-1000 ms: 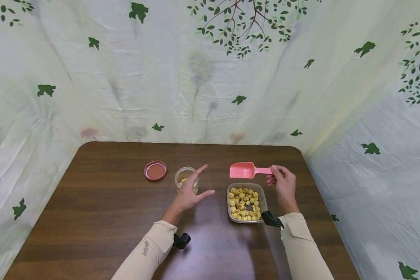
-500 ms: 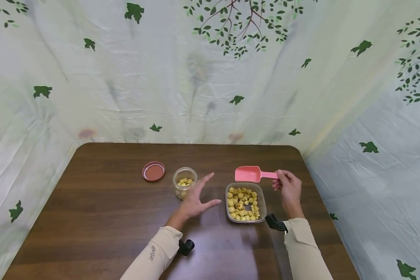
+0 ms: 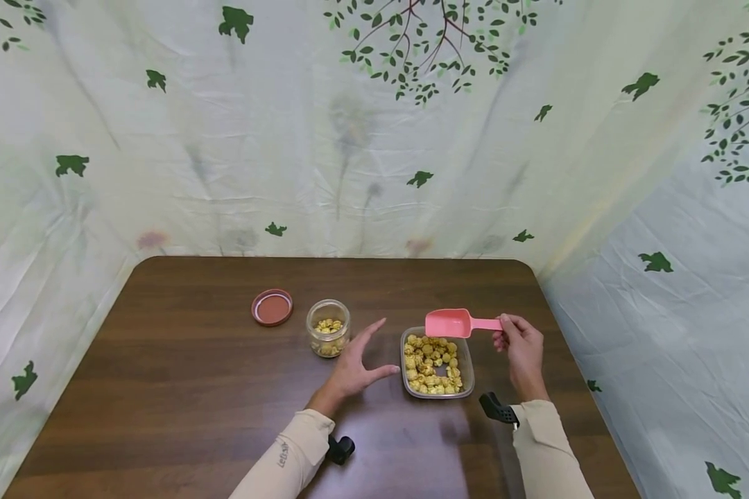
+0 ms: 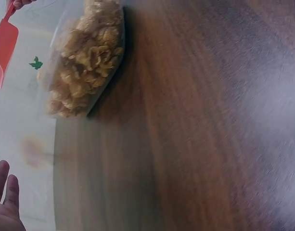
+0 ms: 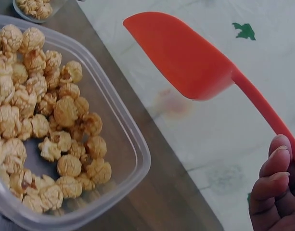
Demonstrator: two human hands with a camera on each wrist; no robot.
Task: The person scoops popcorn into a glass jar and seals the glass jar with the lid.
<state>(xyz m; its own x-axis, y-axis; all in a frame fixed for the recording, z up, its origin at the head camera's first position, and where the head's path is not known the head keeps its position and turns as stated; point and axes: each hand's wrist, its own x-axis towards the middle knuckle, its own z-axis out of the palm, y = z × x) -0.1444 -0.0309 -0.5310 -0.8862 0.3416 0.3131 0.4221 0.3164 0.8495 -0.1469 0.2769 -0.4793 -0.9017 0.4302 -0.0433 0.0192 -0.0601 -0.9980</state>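
Note:
My right hand (image 3: 521, 350) pinches the handle of a pink scoop (image 3: 449, 323), which looks bare inside and hangs over the far edge of a clear plastic container (image 3: 470, 367). Caramel popcorn (image 5: 65, 113) fills much of that container, with a bare spot on its floor. With fingers spread and thumb apart, my left hand (image 3: 354, 367) holds nothing; its thumb tip comes right up to the container's left side in the head view. Just beyond that hand a glass jar (image 3: 328, 312) stands upright without its lid, partly filled with popcorn.
A red-brown jar lid (image 3: 272, 308) lies on the dark wooden table (image 3: 181, 360), left of the jar. Behind the table's far edge hangs a pale curtain (image 3: 274, 138) printed with green leaves.
The scoop has come nearer, from beyond the container to over its far edge, and a little right. My left hand has moved right, away from the jar toward the container.

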